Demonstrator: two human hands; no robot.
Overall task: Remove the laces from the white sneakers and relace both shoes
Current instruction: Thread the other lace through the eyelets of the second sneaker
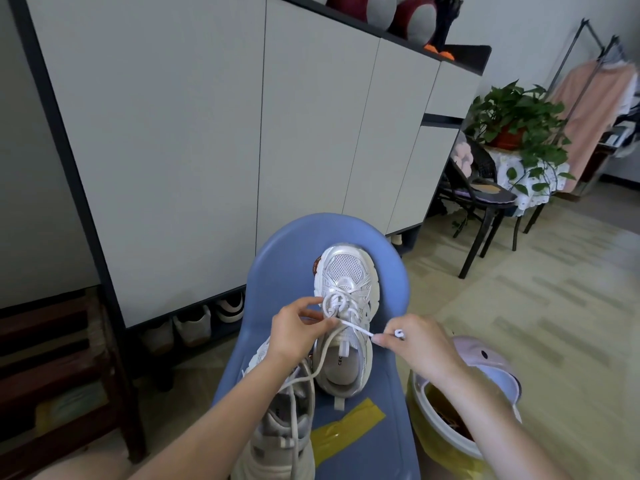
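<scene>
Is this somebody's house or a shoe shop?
Most likely a home, near the entrance. A tall cabinet has worn shoes tucked under it, a potted plant sits on a small table, and clothes hang on a rack.

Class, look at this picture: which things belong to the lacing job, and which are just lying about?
Part of the job:
left hand
right hand
lace
far sneaker
near sneaker

Just lying about:
yellow tape
potted plant
yellow bin
black chair
blue seat, only the work surface
</scene>
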